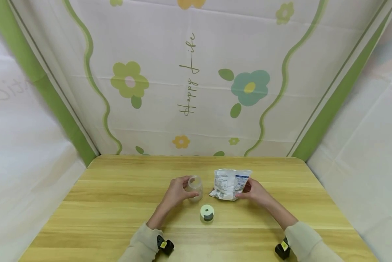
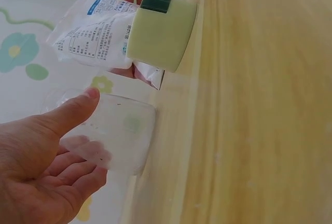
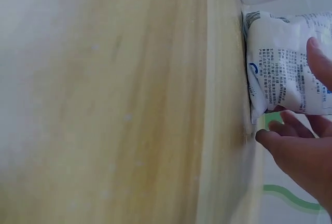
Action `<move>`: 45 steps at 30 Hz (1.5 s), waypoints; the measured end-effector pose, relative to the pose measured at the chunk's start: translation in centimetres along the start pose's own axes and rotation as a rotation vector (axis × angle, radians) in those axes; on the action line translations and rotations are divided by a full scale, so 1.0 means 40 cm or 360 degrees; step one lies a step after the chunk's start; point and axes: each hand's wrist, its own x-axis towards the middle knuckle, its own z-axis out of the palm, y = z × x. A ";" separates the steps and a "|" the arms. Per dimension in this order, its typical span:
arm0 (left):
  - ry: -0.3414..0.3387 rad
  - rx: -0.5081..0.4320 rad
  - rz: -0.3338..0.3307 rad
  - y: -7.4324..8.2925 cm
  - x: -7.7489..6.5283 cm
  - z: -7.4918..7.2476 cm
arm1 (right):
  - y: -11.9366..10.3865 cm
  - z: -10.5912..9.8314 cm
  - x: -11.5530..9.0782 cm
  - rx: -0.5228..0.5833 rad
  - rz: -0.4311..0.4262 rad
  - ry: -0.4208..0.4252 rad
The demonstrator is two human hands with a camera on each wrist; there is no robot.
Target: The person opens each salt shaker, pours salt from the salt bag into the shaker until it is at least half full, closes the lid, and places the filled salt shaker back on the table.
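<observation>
My left hand (image 1: 177, 191) holds a clear jar (image 1: 196, 186) upright on the table, thumb on the near side and fingers on the far side. In the left wrist view the see-through jar (image 2: 127, 125) shows fingertips behind its wall. To its right, a white printed plastic bag (image 1: 227, 183) stands on the table. My right hand (image 1: 257, 193) grips the bag's right side, thumb in front and fingers behind. In front of both sits a pale green round cap (image 2: 161, 37) with a dark green patch, touched by neither hand. The bag's contents are hidden.
The wooden table (image 1: 117, 203) ends at a white cloth backdrop (image 1: 163, 109) with printed flowers. White cloth walls with green bands stand at left and right. Black wrist cameras are strapped at both sleeves (image 1: 140, 242).
</observation>
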 end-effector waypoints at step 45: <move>-0.0031 -0.0036 -0.0018 -0.005 0.003 0.000 | 0.002 0.025 0.018 0.0912 -0.0017 -0.0171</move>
